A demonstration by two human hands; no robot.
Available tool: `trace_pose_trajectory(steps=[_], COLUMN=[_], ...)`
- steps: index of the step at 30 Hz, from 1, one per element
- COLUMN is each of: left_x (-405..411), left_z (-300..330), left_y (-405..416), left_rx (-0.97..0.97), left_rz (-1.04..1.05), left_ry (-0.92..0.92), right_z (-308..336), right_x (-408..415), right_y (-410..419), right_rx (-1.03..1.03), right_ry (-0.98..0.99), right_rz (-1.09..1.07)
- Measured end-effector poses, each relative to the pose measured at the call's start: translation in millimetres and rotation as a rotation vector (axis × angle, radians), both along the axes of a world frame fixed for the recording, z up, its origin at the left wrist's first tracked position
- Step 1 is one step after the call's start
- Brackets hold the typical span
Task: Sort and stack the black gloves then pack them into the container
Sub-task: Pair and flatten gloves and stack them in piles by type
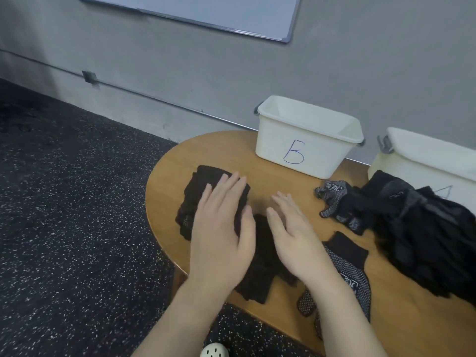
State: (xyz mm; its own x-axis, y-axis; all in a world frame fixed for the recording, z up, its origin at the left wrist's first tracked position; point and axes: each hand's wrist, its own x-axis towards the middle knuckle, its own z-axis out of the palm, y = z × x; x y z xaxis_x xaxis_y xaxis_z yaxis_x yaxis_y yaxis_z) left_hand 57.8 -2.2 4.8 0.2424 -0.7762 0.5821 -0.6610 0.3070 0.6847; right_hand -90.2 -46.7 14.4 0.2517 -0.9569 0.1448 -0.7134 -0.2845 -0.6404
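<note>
The left hand [221, 228] lies flat, grip spread, on the stack of black gloves [198, 199] at the desk [270, 186] left edge. The right hand [296, 233], also spread and holding nothing, hovers over another black glove [260, 269]. The white container [306, 140], marked "B", stands behind.

Landmark: the wooden table [206, 153], round-edged, brown, occupying the lower right of the view.

Behind the table stands a grey wall [180, 73]. A whiteboard [206, 11] with a pale frame is mounted on the wall, above and to the left of the table. A thin conduit [144, 95] runs along the wall, sloping down toward the table's far edge; a small bracket [88, 77] sits on it.

Left of the table lies dark speckled flooring [64, 228]. Below the table's near edge, a white perforated shoe [215, 351] is partly visible.
</note>
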Motion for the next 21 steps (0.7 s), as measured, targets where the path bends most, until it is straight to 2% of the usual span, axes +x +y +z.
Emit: trace_pose_trajectory(steps=[2, 6, 9, 13, 21], left_x=[-21, -54, -74, -90, -111], left_z=[-4, -2, -6, -19, -32], left_y=[1, -3, -3, -17, -33], left_rx=[0.064, 0.067, 0.127, 0.279, 0.427], left_rz=[-0.055, -0.232, -0.333, -0.395, -0.402], left_ry=[-0.04, -0.343, -0.375, -0.441, -0.627], right_z=[0, -3, 0, 9, 17], right_x=[-29, -93, -127, -145, -144], right_y=[-5, -24, -40, -68, -113], right_rx=[-0.062, -0.122, -0.181, -0.276, -0.143], right_ry=[0.041, 0.13, 0.191, 0.263, 0.501], right_rz=[-0.077, -0.238, -0.301, -0.271, -0.291])
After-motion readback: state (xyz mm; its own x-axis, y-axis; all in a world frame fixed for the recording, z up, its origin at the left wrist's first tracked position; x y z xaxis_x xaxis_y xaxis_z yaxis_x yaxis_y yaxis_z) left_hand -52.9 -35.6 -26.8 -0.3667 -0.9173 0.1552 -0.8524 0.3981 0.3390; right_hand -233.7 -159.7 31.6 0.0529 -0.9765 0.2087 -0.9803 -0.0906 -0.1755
